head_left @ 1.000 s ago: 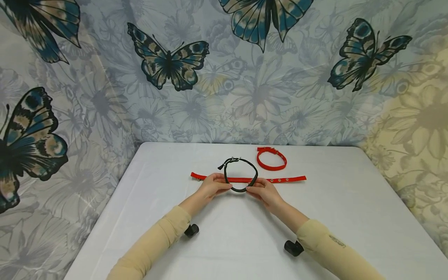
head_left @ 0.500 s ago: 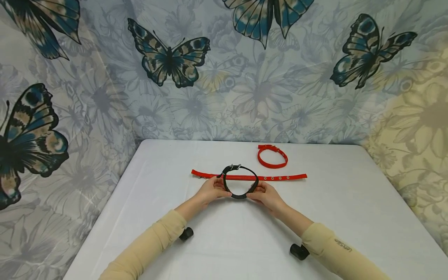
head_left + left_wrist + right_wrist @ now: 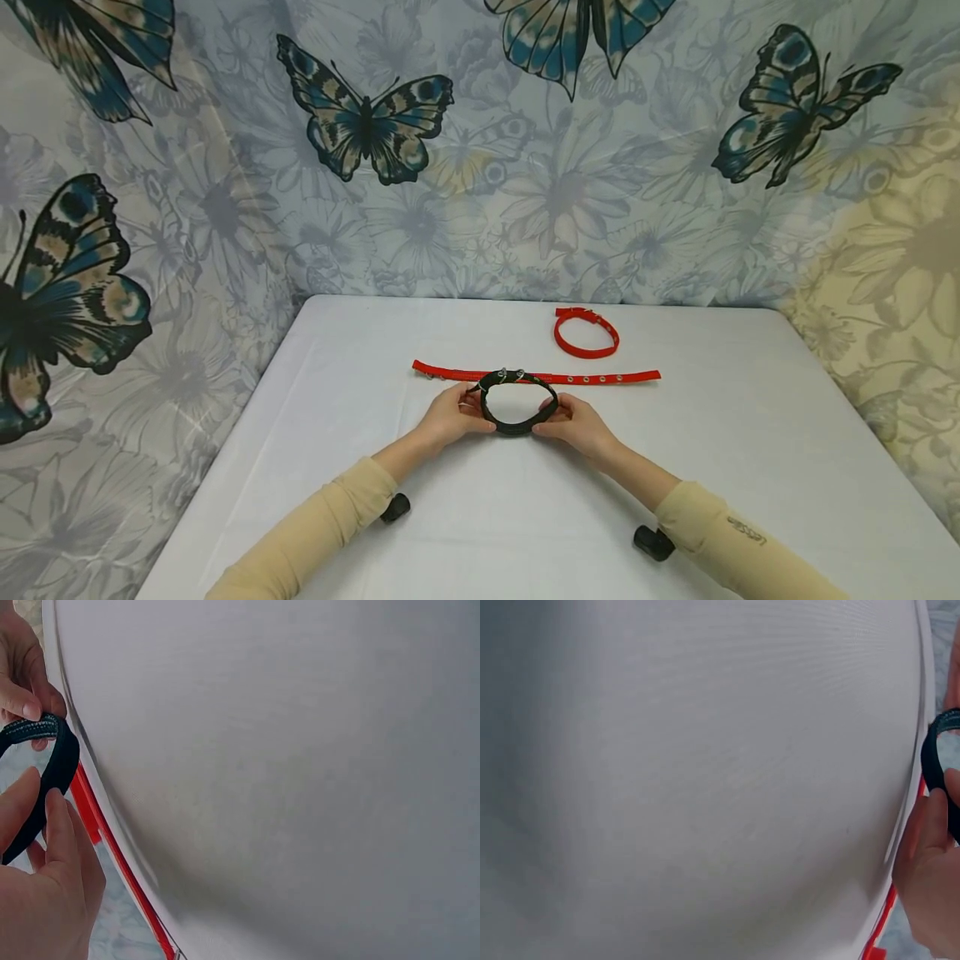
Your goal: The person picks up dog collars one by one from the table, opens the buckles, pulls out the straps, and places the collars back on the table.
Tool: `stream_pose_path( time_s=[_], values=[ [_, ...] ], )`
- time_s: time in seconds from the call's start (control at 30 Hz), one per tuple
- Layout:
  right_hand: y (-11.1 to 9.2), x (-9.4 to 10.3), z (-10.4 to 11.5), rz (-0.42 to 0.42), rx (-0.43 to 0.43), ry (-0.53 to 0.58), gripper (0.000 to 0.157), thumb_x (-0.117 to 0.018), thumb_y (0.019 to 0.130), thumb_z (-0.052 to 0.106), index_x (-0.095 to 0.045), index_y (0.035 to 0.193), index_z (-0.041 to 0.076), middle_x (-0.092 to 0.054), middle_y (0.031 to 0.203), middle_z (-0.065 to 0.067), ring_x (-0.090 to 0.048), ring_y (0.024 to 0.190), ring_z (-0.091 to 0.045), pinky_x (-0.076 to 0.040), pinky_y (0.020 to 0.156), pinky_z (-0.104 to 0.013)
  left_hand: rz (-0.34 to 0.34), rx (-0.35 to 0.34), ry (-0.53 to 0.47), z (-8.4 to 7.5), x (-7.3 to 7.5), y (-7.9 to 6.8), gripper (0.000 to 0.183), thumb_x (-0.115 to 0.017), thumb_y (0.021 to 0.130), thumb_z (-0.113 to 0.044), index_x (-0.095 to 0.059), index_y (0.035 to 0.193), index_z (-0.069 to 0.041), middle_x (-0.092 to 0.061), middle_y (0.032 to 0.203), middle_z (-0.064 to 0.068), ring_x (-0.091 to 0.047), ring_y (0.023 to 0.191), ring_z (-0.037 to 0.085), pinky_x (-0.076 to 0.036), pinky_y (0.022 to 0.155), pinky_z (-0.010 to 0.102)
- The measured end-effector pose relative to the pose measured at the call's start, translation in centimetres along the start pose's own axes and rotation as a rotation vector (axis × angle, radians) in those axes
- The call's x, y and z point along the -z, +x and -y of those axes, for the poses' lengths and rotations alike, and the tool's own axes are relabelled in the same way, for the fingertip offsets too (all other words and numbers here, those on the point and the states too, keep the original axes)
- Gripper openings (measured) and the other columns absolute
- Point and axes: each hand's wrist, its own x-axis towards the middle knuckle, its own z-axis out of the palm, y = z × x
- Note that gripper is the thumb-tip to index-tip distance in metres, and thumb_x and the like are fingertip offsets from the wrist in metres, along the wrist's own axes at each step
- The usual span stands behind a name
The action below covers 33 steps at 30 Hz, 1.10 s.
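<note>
A black collar (image 3: 514, 429), fastened into a loop with a metal buckle on its far side, is between my hands in the head view. My left hand (image 3: 450, 419) pinches its left side between thumb and fingers. On the opposite side my right hand (image 3: 581, 427) grips the loop the same way. Pale stitching shows inside the collar (image 3: 56, 769) in the left wrist view. Just behind it lies a straight red collar (image 3: 615, 378) with metal eyelets, partly covered by the black loop. In the right wrist view, the right hand (image 3: 930, 874) is cut by the frame edge.
A second red collar (image 3: 588, 353), closed into a ring, lies farther back to the right on the white table (image 3: 360, 333). Behind the table's far edge hangs a butterfly-patterned backdrop (image 3: 420, 242). Black devices (image 3: 654, 543) sit at both forearms.
Both hands have brought the black collar slightly lower in the head view, and its loop now looks wider and flatter. The red collars stay where they lie; the head view has shifted slightly.
</note>
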Motion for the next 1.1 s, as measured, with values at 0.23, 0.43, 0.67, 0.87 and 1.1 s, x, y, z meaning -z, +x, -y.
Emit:
stream_pose_path(
  time_s=[0.23,0.43,0.67,0.87,1.1],
  values=[
    [-0.8,0.1,0.1,0.013,0.01,-0.05,0.036,-0.08,0.08,0.007,-0.058,0.108,-0.001,-0.069,0.086,-0.006,-0.063,0.081,-0.015,-0.052,0.076,-0.025,0.006,-0.019,0.015,0.1,0.0,-0.6,0.04,-0.085,0.07,0.001,-0.06,0.101,-0.004,-0.066,0.092,0.002,-0.063,0.083,0.012,-0.053,0.07,0.025],
    [-2.2,-0.2,1.1,0.044,0.031,-0.065,0.033,-0.077,0.081,0.003,-0.057,0.107,-0.005,-0.069,0.088,-0.01,-0.064,0.082,-0.016,-0.052,0.079,-0.029,0.015,-0.033,0.028,-0.1,0.0,-1.4,0.04,-0.084,0.07,0.0,-0.06,0.102,-0.004,-0.065,0.09,0.001,-0.064,0.083,0.012,-0.053,0.068,0.025],
    [-1.9,-0.2,-0.1,0.054,0.037,-0.079,0.034,-0.08,0.079,0.006,-0.059,0.105,-0.002,-0.068,0.088,-0.005,-0.062,0.082,-0.015,-0.051,0.078,-0.026,0.009,-0.034,0.059,-0.1,-0.2,-2.1,0.039,-0.085,0.07,0.0,-0.06,0.099,-0.004,-0.066,0.089,0.001,-0.063,0.081,0.011,-0.051,0.068,0.025],
    [-2.0,-0.3,-0.4,0.025,0.019,-0.134,0.033,-0.082,0.077,0.01,-0.06,0.101,0.002,-0.069,0.085,-0.003,-0.062,0.08,-0.015,-0.048,0.077,-0.028,0.008,-0.038,0.097,-0.2,-0.3,-2.6,0.036,-0.086,0.069,-0.001,-0.059,0.093,-0.005,-0.066,0.088,0.0,-0.064,0.082,0.01,-0.05,0.067,0.026],
    [-2.3,-0.4,-0.6,0.015,0.034,-0.161,0.034,-0.083,0.077,0.012,-0.06,0.102,0.003,-0.068,0.086,-0.002,-0.062,0.081,-0.016,-0.047,0.079,-0.031,0.0,-0.049,0.128,-0.1,-0.4,-2.9,0.036,-0.086,0.069,-0.003,-0.058,0.09,-0.006,-0.067,0.089,0.0,-0.065,0.083,0.011,-0.05,0.066,0.026]
  ],
)
